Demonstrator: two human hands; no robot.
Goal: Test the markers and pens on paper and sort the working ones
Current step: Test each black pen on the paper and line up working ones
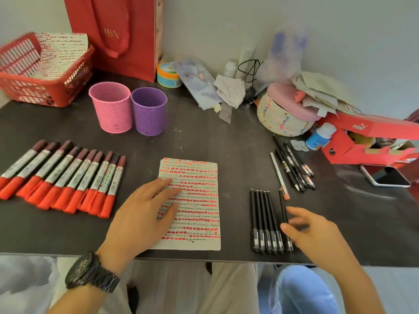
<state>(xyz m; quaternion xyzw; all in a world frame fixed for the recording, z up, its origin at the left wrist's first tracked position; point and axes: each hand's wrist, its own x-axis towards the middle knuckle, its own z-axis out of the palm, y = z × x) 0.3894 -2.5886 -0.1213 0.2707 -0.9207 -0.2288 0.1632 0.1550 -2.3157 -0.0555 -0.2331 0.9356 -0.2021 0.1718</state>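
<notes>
Paper (195, 200): scribbles unreadable; pressed under the flat left hand (145, 214).
Right hand (317, 236): loosely spread, thumb laid against a black pen (283, 209), right of paper.
Markers (61, 180): lined up left of paper.
Red bag (113, 35): lettered "IBN", behind paper.

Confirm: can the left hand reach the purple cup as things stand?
Probably yes. The left hand lies flat on the paper, holding nothing; only bare table lies between it and the purple cup.
</notes>
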